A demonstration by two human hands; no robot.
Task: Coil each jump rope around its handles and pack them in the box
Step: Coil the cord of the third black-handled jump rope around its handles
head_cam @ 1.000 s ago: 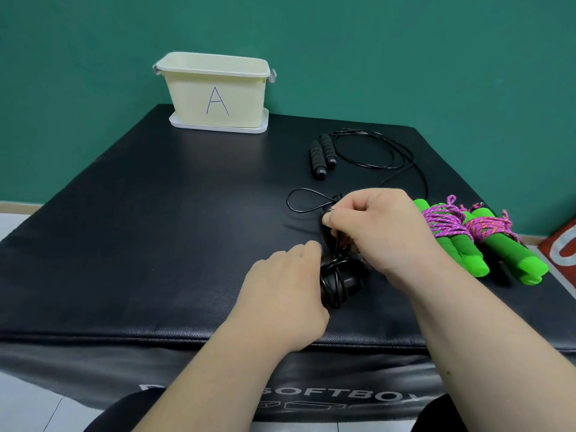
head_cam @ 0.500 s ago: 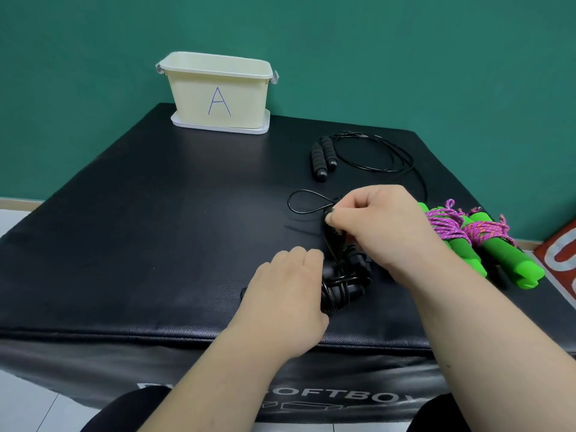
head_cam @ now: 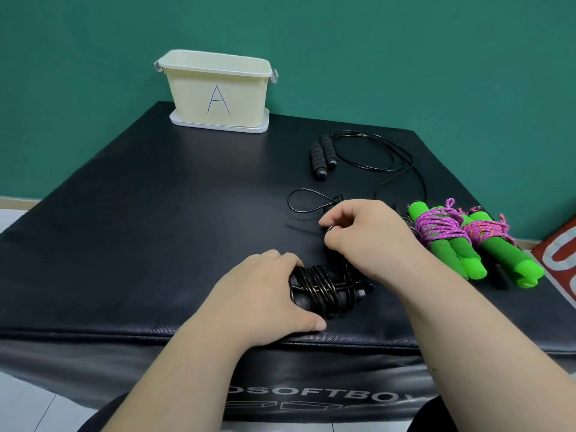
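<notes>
My left hand (head_cam: 268,300) grips a black jump rope bundle (head_cam: 324,291) near the mat's front edge, its cord wound around both handles. Just behind it, my right hand (head_cam: 367,238) pinches the loose end of that black cord, whose last loop (head_cam: 307,201) lies on the mat to the left. Another black rope (head_cam: 324,155) lies uncoiled farther back, handles side by side. Two green-handled ropes (head_cam: 461,241) wrapped in pink cord lie at the right. The cream box marked A (head_cam: 218,88) stands open at the back.
Everything sits on a black padded mat (head_cam: 156,229) in front of a green wall. A red-and-white object (head_cam: 561,260) pokes in at the right edge. The box rests on its white lid.
My left hand has shifted left along the bundle, showing more of the wound cord. My right hand has stayed pinching the cord end above it.
</notes>
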